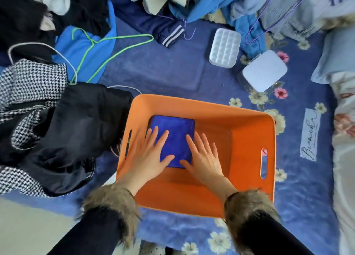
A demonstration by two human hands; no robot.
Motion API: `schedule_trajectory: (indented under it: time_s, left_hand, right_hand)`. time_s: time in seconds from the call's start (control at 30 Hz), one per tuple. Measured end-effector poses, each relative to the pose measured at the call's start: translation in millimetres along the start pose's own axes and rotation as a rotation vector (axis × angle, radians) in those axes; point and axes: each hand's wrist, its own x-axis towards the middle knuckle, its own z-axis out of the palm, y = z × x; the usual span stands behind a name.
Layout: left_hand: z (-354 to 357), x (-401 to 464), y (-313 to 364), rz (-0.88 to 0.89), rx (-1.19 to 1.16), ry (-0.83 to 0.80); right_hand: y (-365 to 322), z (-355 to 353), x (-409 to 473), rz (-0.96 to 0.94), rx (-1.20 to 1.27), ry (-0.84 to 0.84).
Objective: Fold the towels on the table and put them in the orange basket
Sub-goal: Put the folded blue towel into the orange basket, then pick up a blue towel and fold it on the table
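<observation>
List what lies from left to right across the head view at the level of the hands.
Houndstooth garment → black jacket → orange basket left wall → left hand → folded blue towel → right hand → basket's right handle slot → label on the floral blanket.

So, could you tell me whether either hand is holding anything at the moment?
Neither. The left hand and right hand lie flat with straight fingers on the folded blue towel inside the orange basket.
</observation>
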Motion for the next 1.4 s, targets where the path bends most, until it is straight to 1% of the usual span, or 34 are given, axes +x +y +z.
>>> schedule_trajectory:
  time_s: [0.07, 0.1, 0.13, 0.27, 0.43, 0.57, 0.7, 0.8, 1.0, 1.07, 1.27, 1.4]
  left_hand:
    - [-28.7, -33.7, 5.8, 0.010, -0.123, 0.196]
    - [-41.6, -51.8, 6.7, 0.010, -0.162, 0.265]
    - [-53.1, -70.1, 6.6, -0.006, -0.175, 0.311]
    - [-90.8, -148.0, -1.4, -0.145, -0.116, 0.456]
    - [-115.7, -265.6, -16.7, -0.372, -0.049, 0.652]
    - [-107.3, -370.6, -17.4, -0.619, -0.027, 0.797]
    - [-93.1, -458.8, -21.6, -0.849, 0.031, 0.815]
    - [-71.3, -514.2, -28.7, -1.007, -0.068, 0.849]
    - [-3.1, -604.1, -51.1, -1.276, -0.204, 0.951]
    - [17.4, -633.3, -65.1, -1.355, -0.244, 0.957]
    - [51.8, -727.1, -127.6, -1.547, -0.282, 0.940]
    - [49.2, -780.5, -170.6, -1.587, -0.288, 0.942]
  right_hand:
    - [-18.5, -26.1, -21.4, 0.011, 0.075, 0.075]
    - [-29.2, -39.1, -31.9, -0.010, 0.087, 0.098]
    - [-40.7, -51.4, -41.1, -0.055, 0.082, 0.113]
    - [-92.7, -96.9, -70.5, -0.337, 0.018, 0.150]
    - [-163.3, -136.0, -104.5, -0.633, -0.073, 0.221]
    - [-230.3, -138.0, -149.6, -0.875, -0.130, 0.220]
    - [-301.4, -118.9, -207.0, -1.113, -0.149, 0.193]
    - [-351.2, -95.7, -244.1, -1.263, -0.211, 0.170]
    - [-438.5, -32.5, -307.1, -1.492, -0.356, 0.038]
    - [-468.4, -9.7, -328.5, -1.561, -0.368, 0.007]
    - [-573.5, 57.8, -380.5, -1.678, -0.417, -0.021]
    - [-634.4, 80.7, -395.5, -1.715, -0.441, -0.041]
